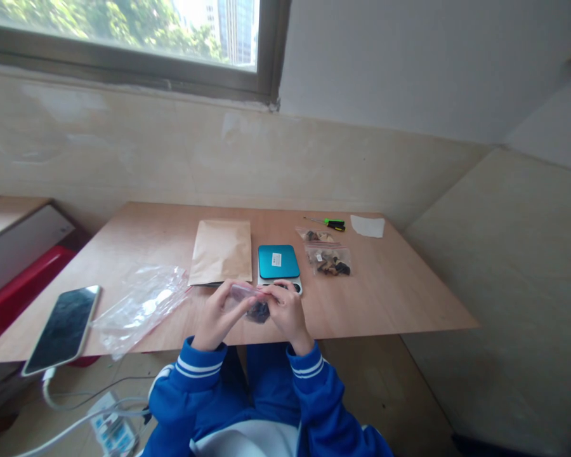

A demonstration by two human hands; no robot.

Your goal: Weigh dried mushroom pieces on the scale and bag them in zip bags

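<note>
My left hand (214, 315) and my right hand (288, 314) both pinch the pink-edged top of a small zip bag (257, 311) above the table's near edge. Dark dried pieces sit in its lower corner. Just beyond my right hand stands a digital scale (280, 284) under a teal cover (278, 261). A kraft paper envelope (221, 252) lies behind my left hand. To its left is a crumpled clear plastic bag (140, 311). Two zip bags of dried mushroom-like pieces (328, 260) lie right of the scale.
The light wooden tabletop (385, 285) also holds a green-handled screwdriver (333, 223), a white paper slip (367, 226) and a smartphone (61, 330) with a white cable. A power strip (111, 431) lies on the floor at lower left. A red-and-white cabinet (23, 279) stands left of the table.
</note>
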